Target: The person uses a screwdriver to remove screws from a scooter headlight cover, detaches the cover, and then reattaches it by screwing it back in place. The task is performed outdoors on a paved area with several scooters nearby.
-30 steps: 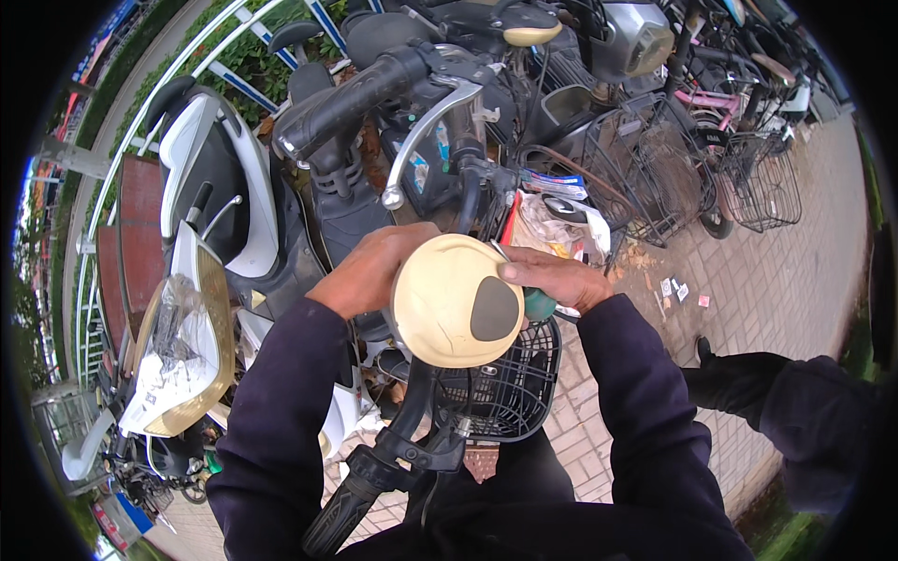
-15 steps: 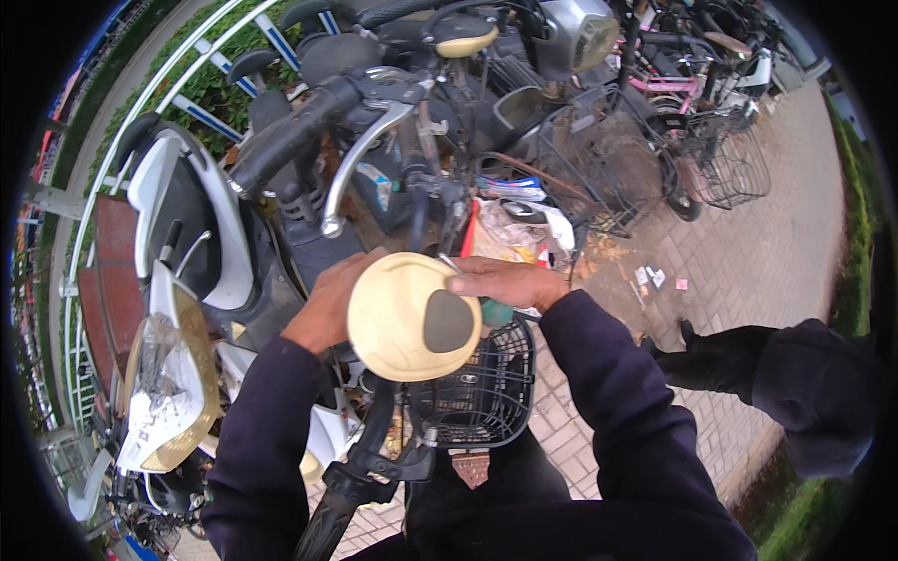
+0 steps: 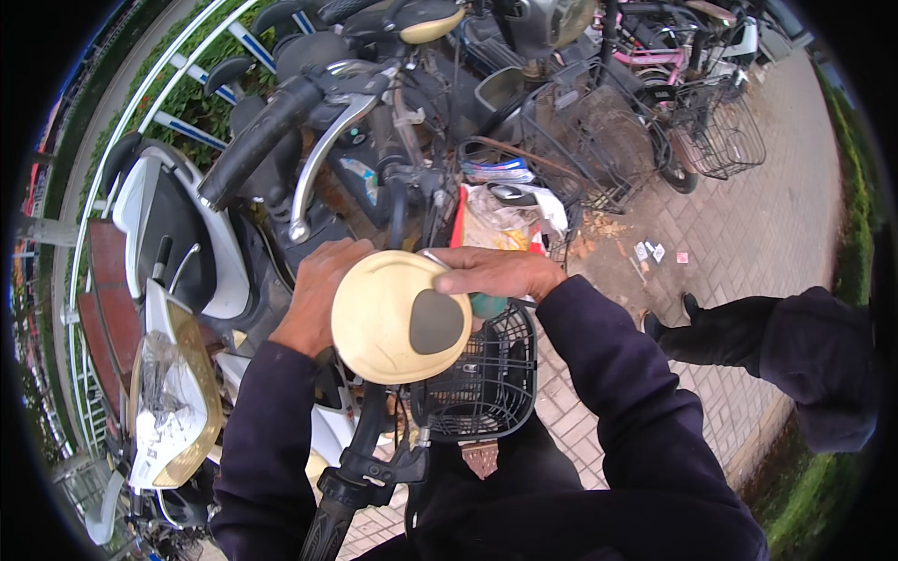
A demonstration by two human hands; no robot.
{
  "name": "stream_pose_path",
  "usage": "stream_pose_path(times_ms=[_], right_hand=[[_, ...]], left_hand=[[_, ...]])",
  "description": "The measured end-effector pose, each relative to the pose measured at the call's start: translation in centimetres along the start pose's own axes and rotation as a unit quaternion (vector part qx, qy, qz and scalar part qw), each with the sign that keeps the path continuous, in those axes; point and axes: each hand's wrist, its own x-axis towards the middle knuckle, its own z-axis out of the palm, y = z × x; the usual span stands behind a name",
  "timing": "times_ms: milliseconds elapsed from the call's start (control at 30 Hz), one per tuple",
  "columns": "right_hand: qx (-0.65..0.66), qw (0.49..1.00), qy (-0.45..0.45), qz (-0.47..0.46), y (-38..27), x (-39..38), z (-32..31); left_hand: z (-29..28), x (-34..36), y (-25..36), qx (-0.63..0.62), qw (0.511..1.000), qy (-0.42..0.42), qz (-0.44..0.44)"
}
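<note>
Between my hands is a cream round, lid-like piece (image 3: 374, 323) with a grey oval patch, above the bike's handlebar and basket. My left hand (image 3: 318, 290) is closed against its left side, the fingertips mostly hidden behind it. My right hand (image 3: 505, 274) grips its upper right edge, the thumb lying over the rim. Something teal (image 3: 488, 304) shows just under my right hand; I cannot make out what it is. Below the piece are a black handlebar grip (image 3: 327, 524) with a brake lever and a black wire basket (image 3: 482, 383).
Parked bikes and scooters crowd the left and far side, including a white scooter (image 3: 173, 411) and a handlebar with a silver lever (image 3: 318, 168). A basket ahead holds a plastic bag (image 3: 505, 220) and papers. At right, a person in dark clothes (image 3: 814, 365) stands on the brick paving (image 3: 748, 215).
The cream piece and both hands have shifted slightly left in the picture. The surrounding bikes have shifted too, as the view moved a little. My grip looks the same.
</note>
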Motion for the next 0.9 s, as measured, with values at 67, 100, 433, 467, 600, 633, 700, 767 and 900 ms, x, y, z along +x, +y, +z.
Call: stream_pose_path(times_ms=[67, 100, 433, 467, 600, 633, 700, 767, 900], right_hand=[[0.035, 0.999, -0.027, 0.018, -0.1, -0.1, 0.1], [0.016, 1.000, -0.007, 0.021, 0.0, 0.0, 0.2], [-0.078, 0.997, -0.008, 0.010, -1.1, 0.3, -0.2], [-0.081, 0.997, -0.016, -0.002, -1.3, 0.4, -0.2], [-0.060, 0.998, -0.031, 0.016, -2.1, 0.4, -0.1], [-0.057, 0.998, -0.028, 0.025, -2.3, 0.3, 0.0], [-0.050, 0.997, -0.024, 0.056, -2.6, 0.0, 0.0], [-0.044, 0.997, -0.016, 0.054, -2.8, -0.1, 0.2], [-0.051, 0.997, -0.021, 0.057, -2.6, 0.0, 0.2]], left_hand=[[-0.1, 0.4, 0.7, -0.025, 0.999, -0.016, -0.019], [0.0, 0.5, 1.0, -0.068, 0.997, -0.003, -0.031], [0.3, -0.1, 1.0, -0.146, 0.989, 0.029, -0.020], [0.1, -0.1, 1.1, -0.134, 0.990, 0.033, -0.018], [-0.7, 0.2, 1.6, -0.057, 0.998, 0.023, 0.004], [-1.0, 0.3, 1.7, -0.042, 0.999, 0.021, 0.018], [-1.4, 0.5, 1.9, -0.008, 1.000, 0.006, 0.021], [-1.5, 0.8, 2.0, -0.015, 0.998, 0.023, 0.049], [-1.7, 0.8, 1.9, 0.022, 0.999, -0.009, 0.028]])
